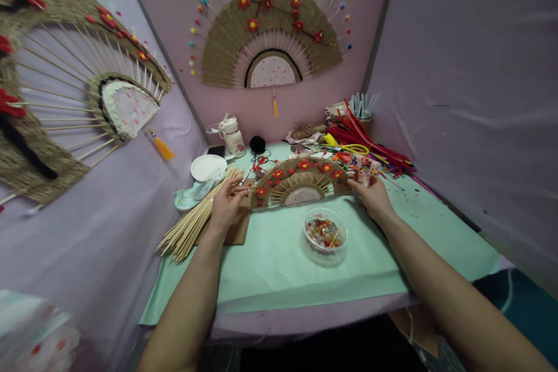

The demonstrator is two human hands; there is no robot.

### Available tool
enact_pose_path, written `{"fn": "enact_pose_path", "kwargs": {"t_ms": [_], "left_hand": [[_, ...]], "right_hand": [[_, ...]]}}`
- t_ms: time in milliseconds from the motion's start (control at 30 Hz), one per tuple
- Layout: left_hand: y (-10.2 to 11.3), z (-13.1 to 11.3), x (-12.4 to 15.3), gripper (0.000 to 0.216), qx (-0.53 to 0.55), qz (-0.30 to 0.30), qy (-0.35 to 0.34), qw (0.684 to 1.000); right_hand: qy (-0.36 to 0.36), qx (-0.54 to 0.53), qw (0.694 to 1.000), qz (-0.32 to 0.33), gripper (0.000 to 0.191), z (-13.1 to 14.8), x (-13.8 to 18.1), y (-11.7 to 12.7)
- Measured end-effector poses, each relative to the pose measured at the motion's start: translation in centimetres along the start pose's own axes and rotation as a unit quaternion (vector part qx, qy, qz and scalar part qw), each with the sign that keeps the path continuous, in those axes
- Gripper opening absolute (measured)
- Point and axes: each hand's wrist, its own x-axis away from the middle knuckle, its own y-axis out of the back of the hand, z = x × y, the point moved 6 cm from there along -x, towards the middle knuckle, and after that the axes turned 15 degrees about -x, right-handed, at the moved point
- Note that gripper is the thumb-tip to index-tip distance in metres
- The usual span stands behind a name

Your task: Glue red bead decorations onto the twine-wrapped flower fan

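A small woven fan [300, 179] with red flowers stands upright on the green table [279, 261]. My left hand [227, 203] grips its left end, fingers closed on the edge. My right hand [372, 193] holds its right end in the same way. Under my left hand lies a brown card [239, 228], with a bundle of thin wooden sticks [196, 218] just to its left. A clear bowl of coloured beads [325, 232] sits in front of the fan, between my forearms.
Red and yellow pipe cleaners [366, 142] pile up at the back right beside a cup of sticks [362, 110]. A white lid [208, 167], a small bottle [233, 135] and black yarn [257, 143] stand at the back left. Large fans [272, 35] hang on the walls.
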Motion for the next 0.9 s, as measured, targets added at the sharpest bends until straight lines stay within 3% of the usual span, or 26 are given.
{"fn": "enact_pose_path", "kwargs": {"t_ms": [500,900], "left_hand": [[0.4,-1.1,0.7,0.047,-0.096,-0.055,-0.042,0.993],[0.4,-1.0,0.6,0.049,-0.121,-0.058,-0.055,0.989]], "right_hand": [[0.005,-0.003,1.0,0.002,0.036,0.2,0.2,-0.2],[0.002,-0.006,1.0,0.009,0.039,0.2,0.2,-0.3]]}}
